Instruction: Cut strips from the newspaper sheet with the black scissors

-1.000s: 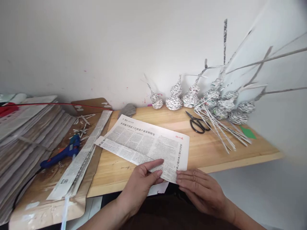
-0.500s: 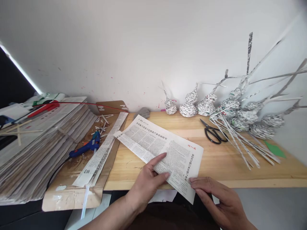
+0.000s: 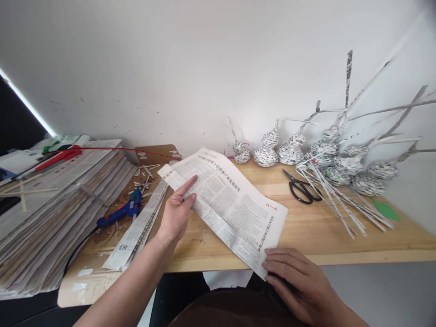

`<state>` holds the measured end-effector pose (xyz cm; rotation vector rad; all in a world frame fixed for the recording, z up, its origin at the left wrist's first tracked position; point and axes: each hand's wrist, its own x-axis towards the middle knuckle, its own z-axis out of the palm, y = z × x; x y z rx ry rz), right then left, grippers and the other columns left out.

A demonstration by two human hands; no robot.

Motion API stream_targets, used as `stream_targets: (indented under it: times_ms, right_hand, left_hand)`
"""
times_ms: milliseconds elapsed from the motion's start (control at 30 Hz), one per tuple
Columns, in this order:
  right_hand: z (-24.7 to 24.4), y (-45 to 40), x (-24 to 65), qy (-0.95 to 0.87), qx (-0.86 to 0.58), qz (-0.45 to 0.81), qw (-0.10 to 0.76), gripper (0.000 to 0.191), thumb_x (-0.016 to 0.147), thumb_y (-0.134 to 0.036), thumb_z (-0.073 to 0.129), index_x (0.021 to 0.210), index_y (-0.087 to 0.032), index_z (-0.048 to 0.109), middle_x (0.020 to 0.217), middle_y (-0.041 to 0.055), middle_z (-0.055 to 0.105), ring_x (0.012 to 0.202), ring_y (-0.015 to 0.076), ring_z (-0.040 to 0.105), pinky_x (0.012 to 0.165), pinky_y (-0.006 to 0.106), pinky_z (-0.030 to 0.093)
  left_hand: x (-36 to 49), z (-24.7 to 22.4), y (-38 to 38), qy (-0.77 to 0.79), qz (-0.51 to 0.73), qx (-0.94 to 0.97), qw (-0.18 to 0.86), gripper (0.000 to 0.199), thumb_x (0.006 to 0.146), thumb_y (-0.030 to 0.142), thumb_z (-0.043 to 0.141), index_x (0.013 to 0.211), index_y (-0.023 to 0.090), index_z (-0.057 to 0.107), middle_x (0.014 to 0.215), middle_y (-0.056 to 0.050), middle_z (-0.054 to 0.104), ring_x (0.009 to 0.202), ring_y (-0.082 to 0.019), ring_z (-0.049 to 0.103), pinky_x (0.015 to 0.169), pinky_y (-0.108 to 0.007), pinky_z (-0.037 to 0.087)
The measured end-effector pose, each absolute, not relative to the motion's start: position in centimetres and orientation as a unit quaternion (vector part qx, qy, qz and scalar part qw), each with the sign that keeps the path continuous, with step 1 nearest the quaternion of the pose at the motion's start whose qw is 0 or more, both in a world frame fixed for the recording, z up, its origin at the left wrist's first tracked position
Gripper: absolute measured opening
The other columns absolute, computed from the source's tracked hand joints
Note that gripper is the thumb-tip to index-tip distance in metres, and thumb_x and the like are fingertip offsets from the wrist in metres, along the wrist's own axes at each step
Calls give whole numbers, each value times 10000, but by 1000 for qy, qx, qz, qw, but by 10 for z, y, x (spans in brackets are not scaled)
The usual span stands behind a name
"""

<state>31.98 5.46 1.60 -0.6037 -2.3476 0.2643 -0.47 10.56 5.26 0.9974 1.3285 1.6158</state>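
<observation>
The newspaper sheet (image 3: 231, 204) slants between my hands above the wooden surface (image 3: 316, 236). My left hand (image 3: 177, 213) pinches its left part between thumb and forefinger; my right hand (image 3: 296, 277), fingers together, grips its lower right corner.

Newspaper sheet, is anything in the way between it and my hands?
Nothing visible is: your left hand has its thumb and forefinger on the newspaper sheet, and your right hand meets its edge by the near corner.
</observation>
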Motion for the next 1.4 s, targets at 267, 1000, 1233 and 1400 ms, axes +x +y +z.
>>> stream_targets:
  times_ms: [267,1000,1233,1400]
  right_hand:
    - [24,75,288,-900,-244,166,321,246,924,-161,619,1161,-196,675,1066,71,759,1123,223,674,1008,383,563]
    - [65,191,386,-724,-650,87,214,301,858,-322,613,1072,-130,702,1048,177,750,968,357,692,843,454,510]
    - [75,224,388,-653,-719,189,145,279,677,-305,768,902,-160,686,835,112,703,860,329,652,685,361,448]
    - [92,194,379,-629,-642,417,136,299,796,-472,624,851,-180,656,799,72,654,623,155,536,518,279,361]
  left_hand:
    - [-13,59,122,548,628,284,474,660,848,123,618,1485,215,470,1409,-132,620,1232,-237,634,1028,-402,535]
    - [77,31,63,507,537,238,631,611,627,224,913,1205,207,717,1199,-57,747,1172,-204,648,1087,-313,464]
    - [76,29,59,515,526,286,613,438,666,280,890,1080,200,771,1134,-52,769,1110,-204,664,1086,-339,457]
    - [78,31,57,520,536,276,605,655,631,250,914,1243,230,683,986,-15,785,868,-140,690,911,-284,536]
